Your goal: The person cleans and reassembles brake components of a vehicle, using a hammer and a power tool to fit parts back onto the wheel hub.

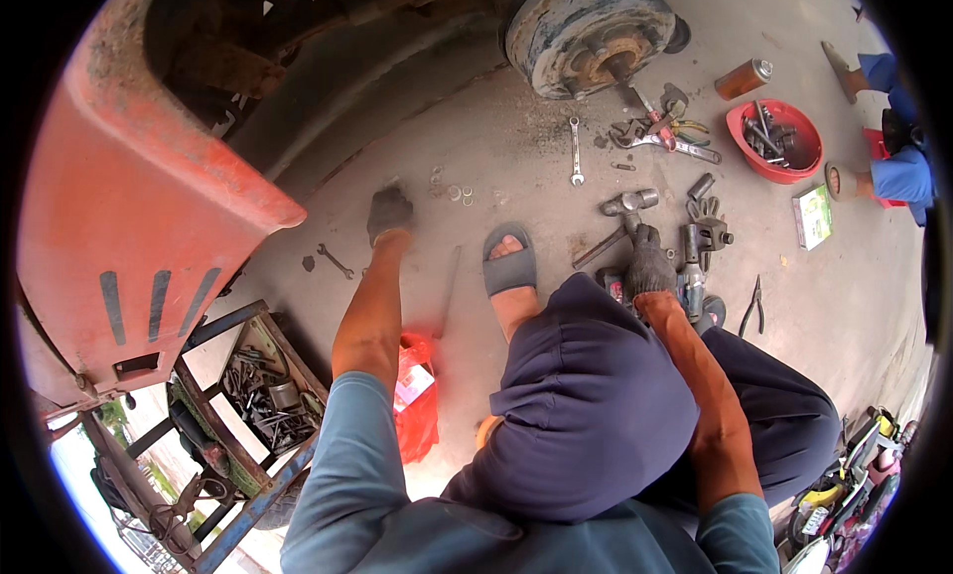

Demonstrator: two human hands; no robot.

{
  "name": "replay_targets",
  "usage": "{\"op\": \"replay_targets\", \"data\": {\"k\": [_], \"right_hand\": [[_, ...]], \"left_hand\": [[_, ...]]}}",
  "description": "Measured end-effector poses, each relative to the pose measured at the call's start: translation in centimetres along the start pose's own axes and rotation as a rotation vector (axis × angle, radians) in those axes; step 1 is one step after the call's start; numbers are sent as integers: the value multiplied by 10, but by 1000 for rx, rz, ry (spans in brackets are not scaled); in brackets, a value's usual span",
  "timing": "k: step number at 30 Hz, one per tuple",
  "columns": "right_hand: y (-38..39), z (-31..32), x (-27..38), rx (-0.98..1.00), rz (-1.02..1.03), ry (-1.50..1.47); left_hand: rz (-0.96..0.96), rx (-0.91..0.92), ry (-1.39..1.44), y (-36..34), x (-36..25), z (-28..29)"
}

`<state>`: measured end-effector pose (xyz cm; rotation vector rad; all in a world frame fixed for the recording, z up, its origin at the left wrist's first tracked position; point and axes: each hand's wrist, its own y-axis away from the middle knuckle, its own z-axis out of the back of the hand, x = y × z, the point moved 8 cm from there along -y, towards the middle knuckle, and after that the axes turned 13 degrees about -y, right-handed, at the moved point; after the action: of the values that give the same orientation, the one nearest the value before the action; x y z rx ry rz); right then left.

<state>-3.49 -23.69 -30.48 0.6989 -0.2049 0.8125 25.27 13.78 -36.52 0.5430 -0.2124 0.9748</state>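
My left hand (390, 213), in a dark work glove, is low over the concrete floor with its fingers curled in. Whatever it may hold is hidden. Several small metal rings (457, 192) lie just right of it, and an open-end wrench (336, 261) lies nearer me. My right hand (649, 266), also gloved, is closed beside the hammer (629, 204); its fingertips are hard to see and I cannot tell what they grip. Right of that hand is a grey power tool (692, 274), with a dark metal puller-like part (711, 232) beyond it. A combination wrench (576, 152) lies farther off.
A rusty wheel hub (588, 38) stands ahead, beside pliers and an adjustable wrench (685, 149). Farther right are a red bowl of sockets (784, 157), a can (745, 78) and another person's sleeve (901, 174). Red bodywork (169, 236), a tool tray (263, 395) and a red bag (417, 415) are left.
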Motion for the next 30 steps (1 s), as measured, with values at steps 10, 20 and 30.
{"op": "replay_targets", "data": {"k": [10, 20, 30], "right_hand": [[-7, -11, 5, 1, -36, 41], [-14, -11, -8, -46, -55, 47], [-5, 3, -6, -16, -62, 35]], "left_hand": [[65, -289, 524, 34, -6, 7], [46, -513, 949, 42, -56, 129], [-253, -964, 654, 89, -110, 374]]}}
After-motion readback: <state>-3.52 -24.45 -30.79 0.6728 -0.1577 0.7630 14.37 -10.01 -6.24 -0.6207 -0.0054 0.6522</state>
